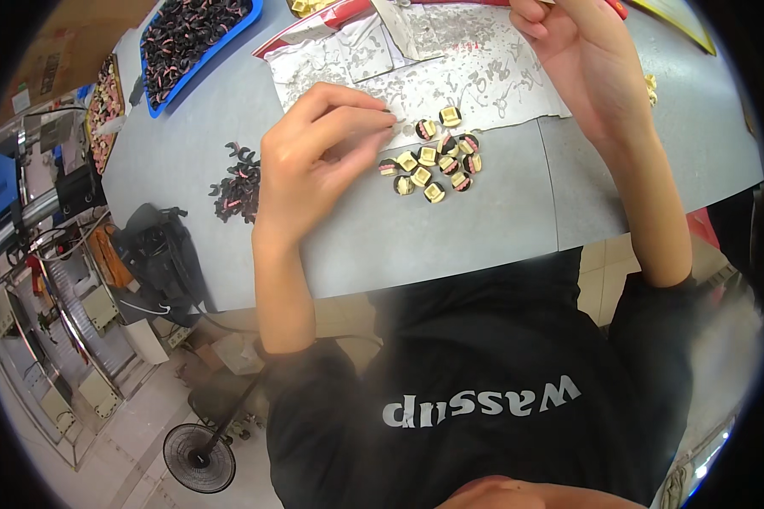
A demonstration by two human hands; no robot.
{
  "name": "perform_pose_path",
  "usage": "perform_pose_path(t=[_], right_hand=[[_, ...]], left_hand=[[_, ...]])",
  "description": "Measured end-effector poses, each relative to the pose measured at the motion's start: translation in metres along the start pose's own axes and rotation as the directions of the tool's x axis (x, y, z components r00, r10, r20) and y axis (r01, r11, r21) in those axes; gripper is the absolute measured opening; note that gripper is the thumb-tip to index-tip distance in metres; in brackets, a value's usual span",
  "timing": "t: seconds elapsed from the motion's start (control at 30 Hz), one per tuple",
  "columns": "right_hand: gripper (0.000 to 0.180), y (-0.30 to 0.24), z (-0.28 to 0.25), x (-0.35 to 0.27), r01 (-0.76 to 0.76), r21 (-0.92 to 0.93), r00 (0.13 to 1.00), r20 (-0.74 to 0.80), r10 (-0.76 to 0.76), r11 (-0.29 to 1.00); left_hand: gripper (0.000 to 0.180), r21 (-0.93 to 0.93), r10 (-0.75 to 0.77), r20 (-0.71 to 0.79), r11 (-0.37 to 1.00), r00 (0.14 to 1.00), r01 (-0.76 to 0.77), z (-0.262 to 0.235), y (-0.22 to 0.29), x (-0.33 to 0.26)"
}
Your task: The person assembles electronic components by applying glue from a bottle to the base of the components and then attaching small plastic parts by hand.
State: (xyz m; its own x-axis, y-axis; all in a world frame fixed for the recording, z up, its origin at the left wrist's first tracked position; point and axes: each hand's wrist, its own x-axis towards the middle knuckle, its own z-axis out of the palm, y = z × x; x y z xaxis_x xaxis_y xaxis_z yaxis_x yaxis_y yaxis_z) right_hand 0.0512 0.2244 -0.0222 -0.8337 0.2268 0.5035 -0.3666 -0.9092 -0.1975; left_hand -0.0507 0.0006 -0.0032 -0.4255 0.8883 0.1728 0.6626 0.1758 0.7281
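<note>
- My left hand [301, 161] sits at about 11 o'clock from the middle of my view, fingers bent toward 3 o'clock. Grip's narrow, thumb and fingertips near each other; there's a dark speck at the tips, but I can't tell if I'm actually pinching anything.
- My right hand [598, 76] is up between 1 and 2 o'clock, palm showing. Fingertips run off the top edge, so no clue how tight that grip is.
- The little cream-and-black pieces [428, 157] lie loosely bunched at 1 o'clock, just beside my left fingertips: blocky cream tops, some squarish and hollowed, on rounded black parts, a few with bumpy pink strips.
- The two farthest ones rest on the white sheet [530, 103], flat and covered in grey squiggly marks.
- Table [382, 246] is smooth, matte grey.
- At 10 o'clock, a loose heap of curvy black bits [236, 191].
- Past those, toward 11, a glossy blue tray [155, 110] piled with similar dark curls.
</note>
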Motion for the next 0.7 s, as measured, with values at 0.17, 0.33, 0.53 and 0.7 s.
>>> perform_pose_path(t=[0.17, 0.33, 0.53, 0.7], right_hand=[[0.030, -0.002, 0.043, 0.004, -0.299, -0.725, 0.804, -0.542, -0.246, 0.620], [0.037, 0.001, 0.052, 0.004, -0.387, -0.687, 0.773, -0.606, -0.190, 0.615], [0.047, 0.000, 0.039, 0.002, -0.464, -0.836, 0.877, -0.481, 0.015, 0.292], [0.043, 0.014, 0.022, 0.005, -0.006, -0.710, 0.997, 0.049, 0.058, 0.704]], left_hand=[[0.018, -0.083, 0.139, -0.189, 0.984, 0.972, -0.157, 0.002, -0.001, -0.001], [0.020, -0.196, 0.113, -0.195, 0.969, 0.974, -0.152, 0.017, 0.006, -0.003], [0.031, -0.398, 0.028, -0.255, 0.908, 0.967, -0.131, 0.034, 0.013, -0.007], [0.053, -0.320, 0.059, -0.242, 0.938, 0.969, -0.137, 0.036, 0.012, -0.009]])
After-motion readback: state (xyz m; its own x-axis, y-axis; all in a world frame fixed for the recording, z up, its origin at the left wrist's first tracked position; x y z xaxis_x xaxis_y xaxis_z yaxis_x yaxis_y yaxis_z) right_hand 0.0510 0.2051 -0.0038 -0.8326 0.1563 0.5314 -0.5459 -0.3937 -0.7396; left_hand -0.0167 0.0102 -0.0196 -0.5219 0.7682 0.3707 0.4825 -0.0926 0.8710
